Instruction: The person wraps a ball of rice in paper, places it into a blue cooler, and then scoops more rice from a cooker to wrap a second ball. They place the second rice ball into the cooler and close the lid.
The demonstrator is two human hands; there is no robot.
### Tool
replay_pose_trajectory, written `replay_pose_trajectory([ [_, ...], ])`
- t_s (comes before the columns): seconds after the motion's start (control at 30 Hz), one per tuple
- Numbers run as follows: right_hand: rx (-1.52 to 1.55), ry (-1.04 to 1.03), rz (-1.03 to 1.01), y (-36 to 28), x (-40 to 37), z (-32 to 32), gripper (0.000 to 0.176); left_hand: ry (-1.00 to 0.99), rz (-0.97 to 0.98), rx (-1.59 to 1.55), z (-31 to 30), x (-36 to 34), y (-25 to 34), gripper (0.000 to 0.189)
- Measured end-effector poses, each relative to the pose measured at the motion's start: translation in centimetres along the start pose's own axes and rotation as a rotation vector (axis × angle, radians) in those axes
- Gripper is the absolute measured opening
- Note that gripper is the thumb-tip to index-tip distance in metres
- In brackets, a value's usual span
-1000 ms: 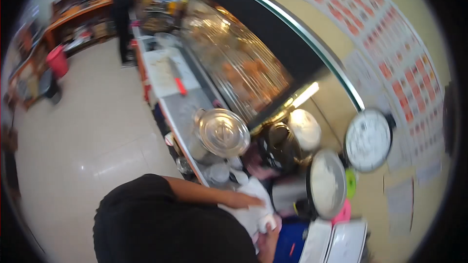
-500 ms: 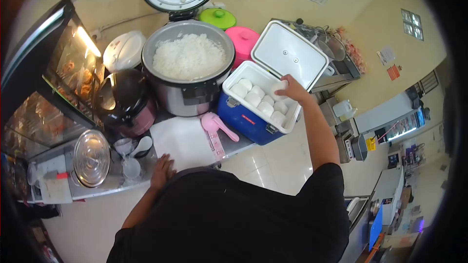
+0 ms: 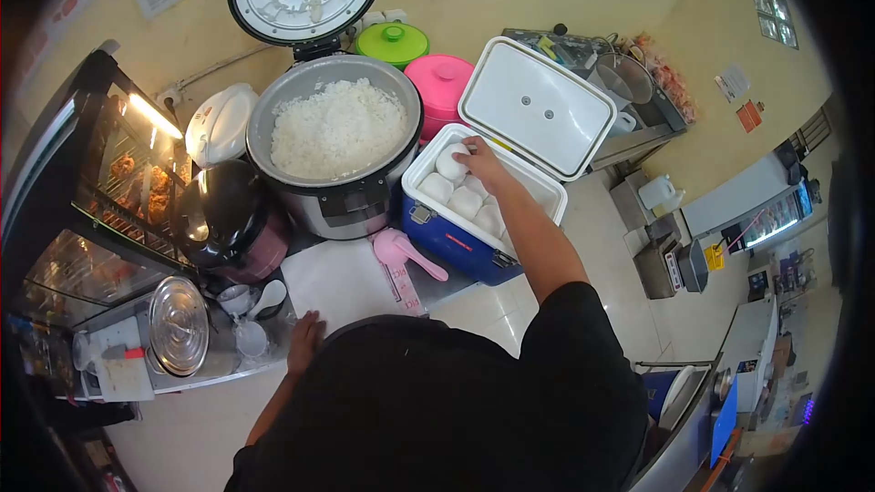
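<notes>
My right hand (image 3: 481, 164) reaches into an open blue and white cooler box (image 3: 456, 241), its fingers closed round a round white bundle (image 3: 450, 162) at the box's left corner. Several similar white bundles (image 3: 465, 202) lie below and beside it. The cooler's white lid (image 3: 538, 109) is tilted back. My left hand (image 3: 308, 339) rests at the counter's front edge by the corner of a stack of white paper (image 3: 333, 282); its fingers look spread and hold nothing. A pink scoop (image 3: 397, 250) lies right of the paper. Behind stands an open cooker (image 3: 374, 184) full of white rice (image 3: 339, 129).
A lit glass food cabinet (image 3: 137, 164), a dark rice cooker (image 3: 232, 219) and a pot with a glass lid (image 3: 179, 326) stand on the left. Pink (image 3: 440, 82) and green (image 3: 392, 42) lidded containers sit behind the cooler. Small cups (image 3: 252, 339) are near my left hand.
My right hand has moved left across the cooler, from its back right part to its left corner. My left hand stays by the paper. The view has shifted slightly.
</notes>
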State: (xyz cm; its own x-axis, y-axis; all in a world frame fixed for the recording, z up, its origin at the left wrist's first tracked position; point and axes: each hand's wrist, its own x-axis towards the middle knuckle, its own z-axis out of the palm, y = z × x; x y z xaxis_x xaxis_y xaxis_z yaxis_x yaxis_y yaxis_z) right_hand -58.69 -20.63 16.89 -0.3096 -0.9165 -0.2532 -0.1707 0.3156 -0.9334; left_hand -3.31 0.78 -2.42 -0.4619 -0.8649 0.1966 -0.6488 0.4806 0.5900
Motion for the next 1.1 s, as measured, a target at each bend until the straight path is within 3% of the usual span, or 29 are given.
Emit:
replay_pose_trajectory([
  [0.1,0.142,-0.14,-0.008,1.4,0.5,-0.7,0.051,0.016,0.0,0.025,0.9,0.0,-0.6,0.033],
  [0.2,0.098,-0.137,-0.031,2.6,2.4,0.1,0.037,0.008,-0.03,0.043,0.6,0.1,0.4,0.034],
  [0.3,-0.711,0.147,-0.372,-0.7,-0.8,0.9,0.028,0.001,-0.008,0.056,0.4,0.2,0.3,0.035],
  [0.4,-0.861,0.178,-0.606,-0.9,-2.3,1.8,0.024,0.01,0.013,0.086,0.5,0.3,0.1,0.035],
  [0.43,-0.809,0.073,-0.519,-0.5,-1.9,1.9,0.027,0.021,0.018,0.102,0.4,0.5,0.5,0.034],
  [0.53,-0.776,0.281,-0.59,-1.5,-3.5,1.6,0.032,0.008,0.073,0.118,0.7,0.1,-0.7,0.036],
  [0.57,-0.733,0.309,-0.738,-2.4,-5.1,1.8,0.032,0.004,0.099,0.12,1.1,0.2,-1.8,0.037],
  [0.63,-0.543,0.279,-0.771,-4.8,-11.6,4.9,0.024,-0.076,0.066,0.158,-0.5,1.2,-0.6,0.039],
  [0.67,-0.502,0.232,-0.732,-2.7,-13.8,7.1,0.024,-0.116,0.049,0.174,-1.0,1.5,0.0,0.039],
  [0.7,-0.402,-0.038,-0.725,-1.9,-16.7,8.9,0.028,-0.111,0.058,0.209,-0.4,1.2,-0.5,0.039],
  [0.73,-0.581,-0.173,-0.591,-0.6,-18.7,10.5,0.034,-0.105,0.073,0.246,0.3,1.1,-1.4,0.038],
  [0.77,-0.686,-0.167,-0.715,3.4,-18.9,12.3,0.047,-0.097,0.091,0.282,0.8,1.0,-2.2,0.038],
  [0.87,-0.795,0.136,-0.669,13.7,-17.2,15.5,0.064,-0.044,0.138,0.275,1.3,0.9,-2.9,0.035],
  [0.93,-0.837,0.111,-0.532,16.4,-16.8,16.1,0.071,-0.072,0.106,0.231,1.0,1.2,-2.0,0.03],
  [1.0,-0.814,-0.02,-0.407,16.3,-16.6,16.9,0.073,-0.085,0.081,0.202,0.0,1.2,-1.2,0.028],
  [1.07,-0.737,-0.236,-0.28,9.8,-19.3,16.8,0.069,-0.082,0.08,0.177,-0.2,1.4,-1.0,0.029],
  [1.1,-0.704,-0.351,-0.349,6.5,-20.3,16.6,0.069,-0.085,0.079,0.2,0.2,1.5,-1.2,0.03],
])
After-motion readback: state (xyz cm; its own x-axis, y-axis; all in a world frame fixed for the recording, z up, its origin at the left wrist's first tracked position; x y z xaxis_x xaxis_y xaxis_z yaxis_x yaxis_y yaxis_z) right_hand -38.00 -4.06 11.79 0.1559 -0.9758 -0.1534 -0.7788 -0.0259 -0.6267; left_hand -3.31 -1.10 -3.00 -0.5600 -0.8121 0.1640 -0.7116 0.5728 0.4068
